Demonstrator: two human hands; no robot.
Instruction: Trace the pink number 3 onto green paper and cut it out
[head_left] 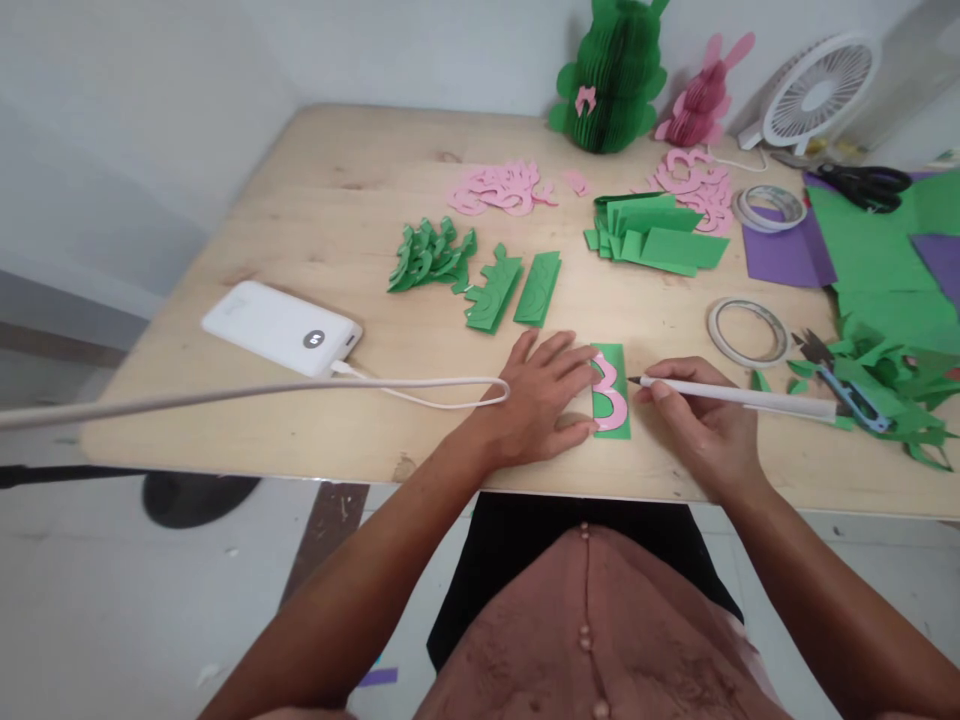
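A small green paper rectangle point(621, 424) lies near the table's front edge, with a curved pink paper cutout point(616, 408) on top of it. Flat and spread, my left hand point(536, 400) rests on the table, its fingertips touching the cutout's left side. My right hand point(701, 420) grips a white pen point(750, 394), whose dark tip points at the right edge of the green paper. Just beyond my left hand lie two folded green pieces, one plain-edged with a drawn outline point(538, 288) and one partly cut point(493, 292).
Green cutouts point(431, 257), pink cutouts point(499, 188) and green strips point(652, 235) lie farther back. A white power bank point(281, 328) with a cable sits left. Tape rolls point(748, 332), black scissors point(862, 185) and green scraps are right. Paper figures point(611, 80) and a fan point(817, 95) stand behind.
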